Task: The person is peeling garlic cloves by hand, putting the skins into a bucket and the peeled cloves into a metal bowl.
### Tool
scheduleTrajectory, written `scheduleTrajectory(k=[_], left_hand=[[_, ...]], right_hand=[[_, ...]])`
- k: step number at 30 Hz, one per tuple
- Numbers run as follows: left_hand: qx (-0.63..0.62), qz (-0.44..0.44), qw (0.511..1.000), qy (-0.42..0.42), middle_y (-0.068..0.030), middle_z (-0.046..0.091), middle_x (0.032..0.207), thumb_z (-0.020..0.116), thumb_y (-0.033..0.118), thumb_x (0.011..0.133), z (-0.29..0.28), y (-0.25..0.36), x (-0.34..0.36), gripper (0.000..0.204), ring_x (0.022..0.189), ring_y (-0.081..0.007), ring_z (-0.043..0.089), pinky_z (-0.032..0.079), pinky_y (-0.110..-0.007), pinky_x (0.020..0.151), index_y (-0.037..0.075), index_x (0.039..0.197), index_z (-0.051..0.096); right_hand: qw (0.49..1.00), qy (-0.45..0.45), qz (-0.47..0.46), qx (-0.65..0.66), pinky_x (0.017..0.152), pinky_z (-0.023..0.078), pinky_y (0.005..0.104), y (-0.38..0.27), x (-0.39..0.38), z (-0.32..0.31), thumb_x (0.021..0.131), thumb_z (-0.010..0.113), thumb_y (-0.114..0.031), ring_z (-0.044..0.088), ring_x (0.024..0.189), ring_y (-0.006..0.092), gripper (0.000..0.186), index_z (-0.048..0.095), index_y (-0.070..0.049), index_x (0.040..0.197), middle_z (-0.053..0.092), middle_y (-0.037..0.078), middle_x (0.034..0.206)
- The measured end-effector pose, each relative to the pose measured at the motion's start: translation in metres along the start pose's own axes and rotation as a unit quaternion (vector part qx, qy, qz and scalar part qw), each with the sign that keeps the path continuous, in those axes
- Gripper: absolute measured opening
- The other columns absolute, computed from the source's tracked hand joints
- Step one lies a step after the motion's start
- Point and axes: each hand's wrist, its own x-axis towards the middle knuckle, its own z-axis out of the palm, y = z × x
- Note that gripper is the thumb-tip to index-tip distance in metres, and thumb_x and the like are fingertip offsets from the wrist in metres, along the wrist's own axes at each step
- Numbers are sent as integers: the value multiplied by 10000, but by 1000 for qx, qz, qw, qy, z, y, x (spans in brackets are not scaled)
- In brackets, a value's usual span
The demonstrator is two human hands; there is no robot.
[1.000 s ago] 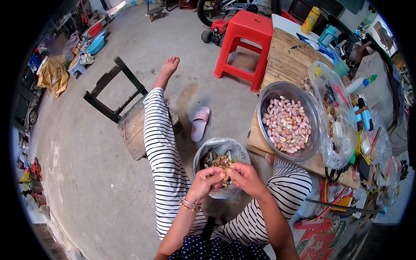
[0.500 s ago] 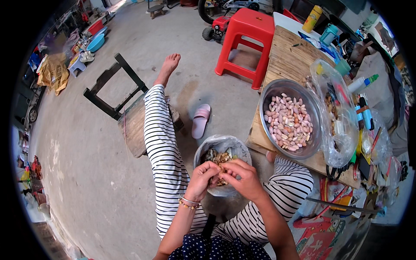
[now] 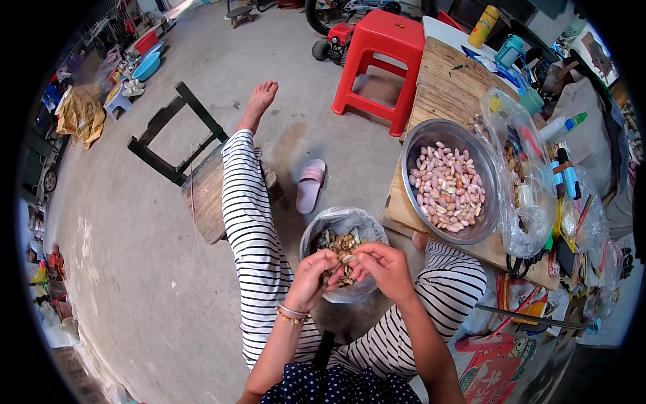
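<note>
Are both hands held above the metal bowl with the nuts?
No, the left hand and right hand are above the lined bin, while the metal bowl stands on the wooden table to their right.

Left hand [image 3: 311, 277], right hand [image 3: 386, 267] close together, fingers [image 3: 367, 258] bent; forearms [image 3: 426, 340] converging.

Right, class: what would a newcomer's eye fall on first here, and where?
The red plastic stool stands out right of upper centre, beside the wooden table. On that table, at right, a metal bowl of pinkish shelled peanuts catches the eye. Below centre, the left hand and right hand are close together over a plastic-lined bin.
</note>
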Motion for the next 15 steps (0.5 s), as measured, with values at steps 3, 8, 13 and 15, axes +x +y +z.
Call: scheduleTrajectory(k=[3, 8, 13, 15], left_hand=[[-41, -9, 999, -25, -45, 509, 661, 465, 132, 890, -2, 0, 0, 99, 502, -83, 381, 320, -206, 462, 46, 861, 504], [34, 2, 999, 19, -6, 530, 654, 541, 161, 892, -4, -3, 0, 127, 498, -56, 389, 295, -188, 447, 38, 879, 568], [251, 77, 960, 95, 33, 548, 668, 604, 170, 871, 4, -4, -2, 174, 533, -17, 421, 309, -164, 451, 16, 942, 644], [286, 137, 942, 109, 36, 561, 684, 619, 169, 863, 8, -8, -1, 187, 549, -2, 425, 314, -154, 457, 7, 950, 652]], right_hand=[[1000, 2, 20, 9, 561, 486, 221, -1, 1, 1, 887, 509, -33, 608, 627, 129, 151, 585, 57, 983, 633, 123, 799], [999, 5, 18, 31, 538, 482, 210, 2, 2, -2, 887, 517, -46, 606, 621, 115, 146, 592, 45, 973, 633, 105, 782], [999, 31, 0, -28, 522, 460, 191, 7, 1, -2, 876, 548, -63, 586, 608, 81, 128, 603, 23, 953, 627, 57, 754], [998, 45, -3, -50, 521, 448, 186, 7, 0, 0, 867, 568, -72, 574, 603, 68, 118, 608, 16, 933, 623, 38, 743]])
